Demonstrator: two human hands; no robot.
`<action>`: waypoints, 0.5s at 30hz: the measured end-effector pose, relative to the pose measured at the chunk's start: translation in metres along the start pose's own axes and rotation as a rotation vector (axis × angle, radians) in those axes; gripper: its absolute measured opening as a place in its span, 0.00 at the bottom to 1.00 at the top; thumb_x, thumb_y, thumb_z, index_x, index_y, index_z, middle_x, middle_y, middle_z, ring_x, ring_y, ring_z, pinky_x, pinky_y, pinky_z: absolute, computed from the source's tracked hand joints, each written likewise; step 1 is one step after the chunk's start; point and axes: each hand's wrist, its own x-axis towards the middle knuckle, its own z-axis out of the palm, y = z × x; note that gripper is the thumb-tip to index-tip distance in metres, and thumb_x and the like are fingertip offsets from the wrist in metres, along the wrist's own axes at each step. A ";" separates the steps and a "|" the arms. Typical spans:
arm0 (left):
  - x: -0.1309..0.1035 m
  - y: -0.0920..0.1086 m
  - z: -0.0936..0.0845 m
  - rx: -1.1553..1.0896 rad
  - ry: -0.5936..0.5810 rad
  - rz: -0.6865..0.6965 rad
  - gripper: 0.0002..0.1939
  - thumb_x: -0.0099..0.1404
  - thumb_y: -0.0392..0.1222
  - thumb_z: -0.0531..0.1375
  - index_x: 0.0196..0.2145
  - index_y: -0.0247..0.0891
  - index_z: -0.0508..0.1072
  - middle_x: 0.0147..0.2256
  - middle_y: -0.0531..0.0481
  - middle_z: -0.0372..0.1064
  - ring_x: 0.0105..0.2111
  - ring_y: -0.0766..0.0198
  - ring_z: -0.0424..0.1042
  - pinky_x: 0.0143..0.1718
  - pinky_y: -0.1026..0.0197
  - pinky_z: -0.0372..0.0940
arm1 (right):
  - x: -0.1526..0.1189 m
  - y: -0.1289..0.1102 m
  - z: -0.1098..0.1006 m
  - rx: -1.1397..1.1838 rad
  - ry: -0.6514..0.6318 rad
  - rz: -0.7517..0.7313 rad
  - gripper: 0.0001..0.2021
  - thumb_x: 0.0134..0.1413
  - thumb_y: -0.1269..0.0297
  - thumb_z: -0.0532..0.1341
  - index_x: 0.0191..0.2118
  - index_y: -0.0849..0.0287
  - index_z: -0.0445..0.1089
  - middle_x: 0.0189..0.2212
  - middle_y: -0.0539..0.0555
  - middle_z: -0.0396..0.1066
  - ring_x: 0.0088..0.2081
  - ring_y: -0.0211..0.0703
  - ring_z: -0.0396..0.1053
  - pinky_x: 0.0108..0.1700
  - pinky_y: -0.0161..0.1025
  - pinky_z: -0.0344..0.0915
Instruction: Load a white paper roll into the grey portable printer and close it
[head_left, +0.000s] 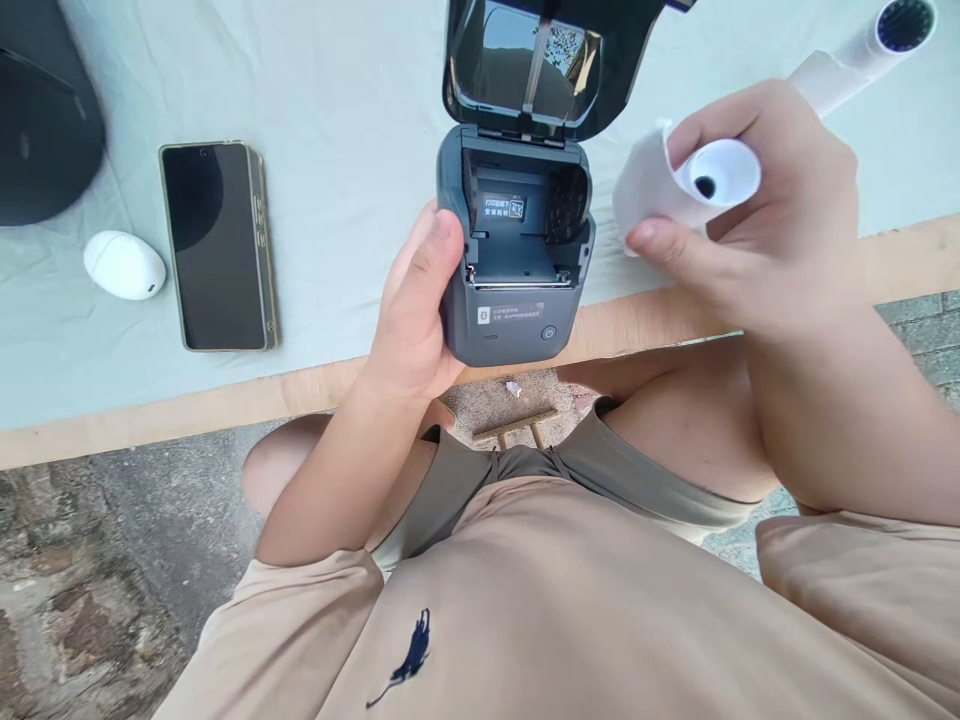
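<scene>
My left hand (420, 300) is wrapped round the left side of a dark grey label printer (517, 335), thumb on its edge. The printer's black lid (637, 50) is swung up, and its paper compartment (517, 260) shows nothing loaded. To the right, my right hand (772, 210) is closed on a roll of white paper (645, 190), its hollow core facing me. A loose end of the paper stands off the roll on its left. The roll is apart from the printer. Some of the right fingers are hidden behind the roll.
A phone (217, 245) lies on the pale cloth (352, 130) at left, beside a white earbud case (124, 265). A black object (45, 120) sits in the left corner. Another white roll (862, 70) lies at far right. The wooden table edge (315, 385) runs before my lap.
</scene>
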 end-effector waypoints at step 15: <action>0.000 -0.001 -0.003 -0.012 -0.004 -0.012 0.15 0.66 0.52 0.52 0.43 0.43 0.71 0.46 0.45 0.73 0.52 0.49 0.70 0.54 0.48 0.64 | 0.003 0.014 -0.011 0.037 0.114 0.097 0.31 0.43 0.51 0.67 0.53 0.50 0.58 0.50 0.53 0.66 0.50 0.43 0.66 0.48 0.40 0.63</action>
